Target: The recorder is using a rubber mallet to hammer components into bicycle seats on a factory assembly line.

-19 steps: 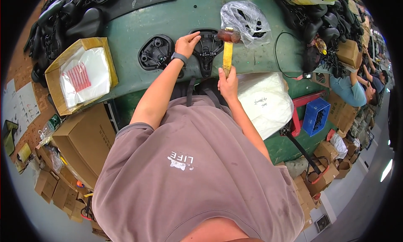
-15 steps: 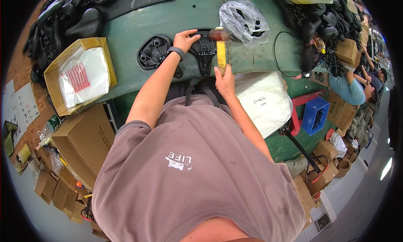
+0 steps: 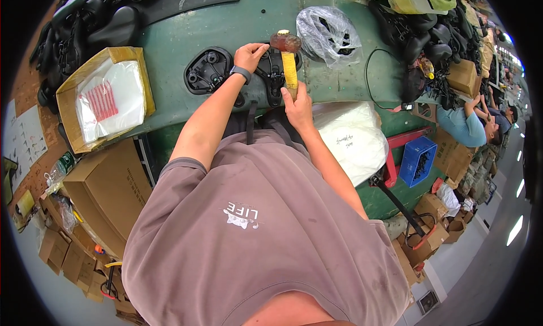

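The upturned black saddle base [image 3: 274, 84] lies at twelve o'clock from my chest. My right hand [image 3: 298, 106] is clamped round the handle of the mallet [image 3: 289, 71], its head over the base's one o'clock. My left hand [image 3: 249, 56] has thumb and forefinger close together at eleven; whether they pinch anything, I can't tell. With fingertips so near, a stray swing could bruise me; a glancing blow could skid the base toward the second base [image 3: 208, 71] at nine.

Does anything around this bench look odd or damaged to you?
Nothing is obviously spilled or broken. The hammer has a mottled head, perhaps from wear, and the saddles at upper right lie in a jumbled heap.
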`<state>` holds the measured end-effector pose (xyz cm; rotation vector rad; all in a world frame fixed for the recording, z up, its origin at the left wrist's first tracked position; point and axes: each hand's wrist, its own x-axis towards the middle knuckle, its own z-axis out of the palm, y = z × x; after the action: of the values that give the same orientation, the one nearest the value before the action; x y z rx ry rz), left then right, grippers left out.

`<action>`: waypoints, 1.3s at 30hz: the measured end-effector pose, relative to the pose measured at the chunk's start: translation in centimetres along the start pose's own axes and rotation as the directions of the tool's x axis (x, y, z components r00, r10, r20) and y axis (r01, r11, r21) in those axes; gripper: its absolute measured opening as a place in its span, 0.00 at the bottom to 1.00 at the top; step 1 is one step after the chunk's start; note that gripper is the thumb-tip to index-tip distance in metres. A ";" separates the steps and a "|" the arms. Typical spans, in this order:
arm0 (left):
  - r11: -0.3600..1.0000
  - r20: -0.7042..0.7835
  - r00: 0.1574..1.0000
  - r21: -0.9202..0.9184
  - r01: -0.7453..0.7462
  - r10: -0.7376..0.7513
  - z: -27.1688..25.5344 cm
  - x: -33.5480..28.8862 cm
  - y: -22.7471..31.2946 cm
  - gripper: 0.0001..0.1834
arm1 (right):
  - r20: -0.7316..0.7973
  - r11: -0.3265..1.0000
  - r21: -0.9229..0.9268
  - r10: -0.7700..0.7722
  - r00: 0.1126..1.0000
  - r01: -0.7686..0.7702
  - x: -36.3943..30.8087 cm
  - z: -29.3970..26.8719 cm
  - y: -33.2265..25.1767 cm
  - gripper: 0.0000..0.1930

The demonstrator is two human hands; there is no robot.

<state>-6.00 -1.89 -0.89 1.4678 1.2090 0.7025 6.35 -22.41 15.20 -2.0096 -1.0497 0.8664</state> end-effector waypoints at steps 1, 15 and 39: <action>1.000 0.000 1.000 -0.002 -0.002 0.002 -0.2 -0.2 -0.1 0.20 | 0.019 0.999 0.017 0.027 0.999 -0.028 -0.1 0.1 0.0 0.26; 0.998 0.002 0.999 -0.046 -0.038 0.038 -0.6 -2.6 0.1 0.21 | -0.060 0.997 -0.063 -0.053 0.997 0.049 -0.8 0.9 -0.4 0.25; 0.992 0.223 0.968 -0.069 -0.105 0.118 -3.4 -1.3 -0.6 0.21 | -0.069 0.989 -0.064 -0.138 0.988 0.134 -0.9 1.6 -0.2 0.26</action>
<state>-9.65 -1.99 -0.34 1.5325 0.9307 0.6208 4.59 -22.72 14.70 -1.9768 -1.1678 0.6924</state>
